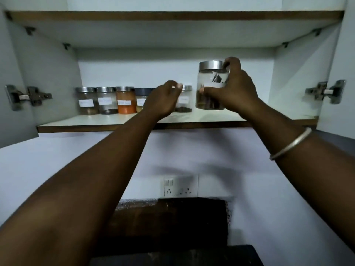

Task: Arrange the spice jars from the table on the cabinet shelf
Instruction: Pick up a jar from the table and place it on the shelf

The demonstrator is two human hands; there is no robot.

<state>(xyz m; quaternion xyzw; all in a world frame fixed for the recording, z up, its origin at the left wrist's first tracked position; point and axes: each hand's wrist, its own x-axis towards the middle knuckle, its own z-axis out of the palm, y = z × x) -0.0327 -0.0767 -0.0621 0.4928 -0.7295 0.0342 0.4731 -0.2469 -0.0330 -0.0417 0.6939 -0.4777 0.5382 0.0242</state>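
Observation:
A row of small labelled spice jars stands at the back of the cabinet shelf: a brown one, a dark-seed one, an orange-powder one, a dark-lidded one and a steel-lidded one. My right hand grips a larger glass jar with a steel lid and dark sticks inside, held just above the shelf to the right of the row. My left hand hovers in front of the row with curled fingers, holding nothing and partly hiding two jars.
Both cabinet doors hang open, with hinges at the left and right. An upper shelf board spans overhead. The shelf right of the held jar is bare. A wall socket plate and a dark counter lie below.

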